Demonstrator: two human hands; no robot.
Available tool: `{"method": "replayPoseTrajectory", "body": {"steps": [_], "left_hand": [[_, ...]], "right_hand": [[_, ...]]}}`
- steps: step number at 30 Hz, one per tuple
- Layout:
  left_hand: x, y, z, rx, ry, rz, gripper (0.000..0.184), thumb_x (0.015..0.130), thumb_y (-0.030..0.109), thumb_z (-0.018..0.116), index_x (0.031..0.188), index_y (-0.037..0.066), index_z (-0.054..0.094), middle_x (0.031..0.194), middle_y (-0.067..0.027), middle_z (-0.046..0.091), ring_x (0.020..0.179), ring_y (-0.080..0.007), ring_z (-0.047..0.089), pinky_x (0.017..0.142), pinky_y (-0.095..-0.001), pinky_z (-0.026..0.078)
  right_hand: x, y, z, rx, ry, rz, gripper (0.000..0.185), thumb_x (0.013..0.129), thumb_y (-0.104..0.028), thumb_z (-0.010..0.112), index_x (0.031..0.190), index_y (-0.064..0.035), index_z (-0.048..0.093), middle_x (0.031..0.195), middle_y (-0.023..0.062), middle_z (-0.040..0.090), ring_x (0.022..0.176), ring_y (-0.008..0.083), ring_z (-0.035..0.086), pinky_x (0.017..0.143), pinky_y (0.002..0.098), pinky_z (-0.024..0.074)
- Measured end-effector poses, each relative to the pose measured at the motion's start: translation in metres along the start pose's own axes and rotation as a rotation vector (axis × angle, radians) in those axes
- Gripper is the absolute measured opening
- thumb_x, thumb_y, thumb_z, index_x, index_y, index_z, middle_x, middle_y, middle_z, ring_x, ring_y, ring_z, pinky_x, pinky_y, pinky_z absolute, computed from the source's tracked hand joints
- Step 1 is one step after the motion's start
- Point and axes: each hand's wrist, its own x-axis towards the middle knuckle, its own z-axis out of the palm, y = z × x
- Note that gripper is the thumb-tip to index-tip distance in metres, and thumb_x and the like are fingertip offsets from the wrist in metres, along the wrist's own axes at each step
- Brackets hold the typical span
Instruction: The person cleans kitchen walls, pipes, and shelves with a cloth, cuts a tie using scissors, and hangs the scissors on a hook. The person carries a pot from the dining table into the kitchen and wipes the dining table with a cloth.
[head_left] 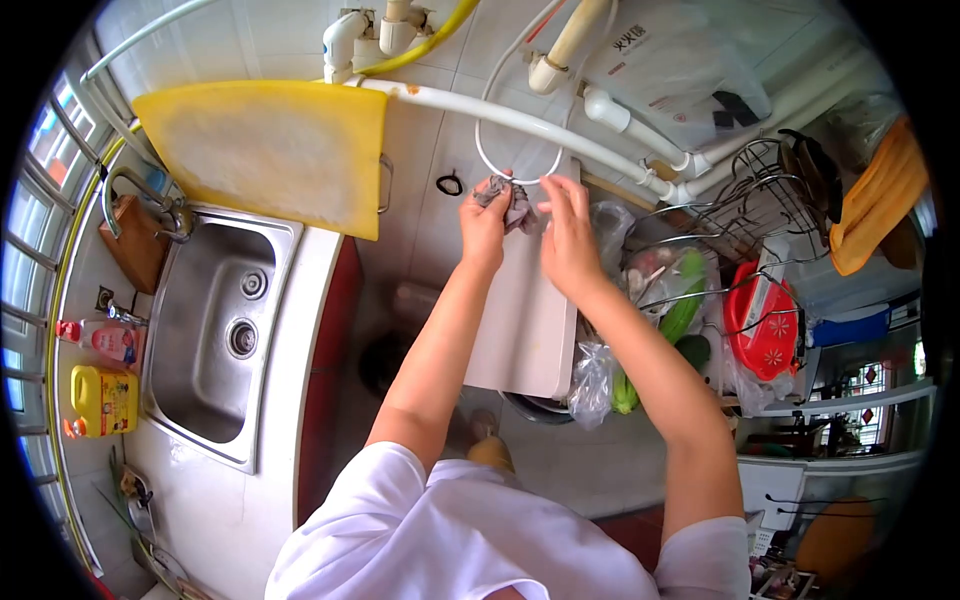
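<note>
one grey cloth (518,214) slants down-right

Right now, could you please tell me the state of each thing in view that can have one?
Left hand: closed on the grey cloth
Grey cloth: crumpled
Right hand: partly open, beside the cloth
White tube: bent into a curve
Yellow board: pale across its middle
Faucet: no flow visible
Sink: no standing water visible
Clear bag: crumpled
</note>
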Motion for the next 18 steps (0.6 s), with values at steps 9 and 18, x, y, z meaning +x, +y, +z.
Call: {"method": "replayPoseTrajectory", "body": {"steps": [9,18], "left_hand": [[-0.001,0.013,-0.008,0.117,-0.126,-0.048,0.021,0.095,0.008,0.053,0.113,0.0,0.059,0.08,-0.0025,0.063,0.062,-0.0099,0.058,0.049,-0.0232,0.043],[-0.019,0.01,-0.027,-0.012,0.08,-0.039,0.034,0.098,0.014,0.05,0.129,0.0,0.049,0.105,-0.0077,0.062,0.088,-0.0139,0.063,0.077,-0.0284,0.052]], "right_hand": [[0.028,0.008,0.0,-0.395,-0.27,0.035,0.051,0.085,0.005,0.046,0.133,-0.0125,0.046,0.129,0.0099,0.052,0.107,0.0342,0.057,0.087,0.0439,0.0481],[0.027,0.027,0.008,-0.244,-0.197,0.019,0.045,0.081,0.005,0.048,0.124,-0.0064,0.052,0.119,0.0122,0.056,0.11,0.0341,0.055,0.091,0.0418,0.0467]]}}
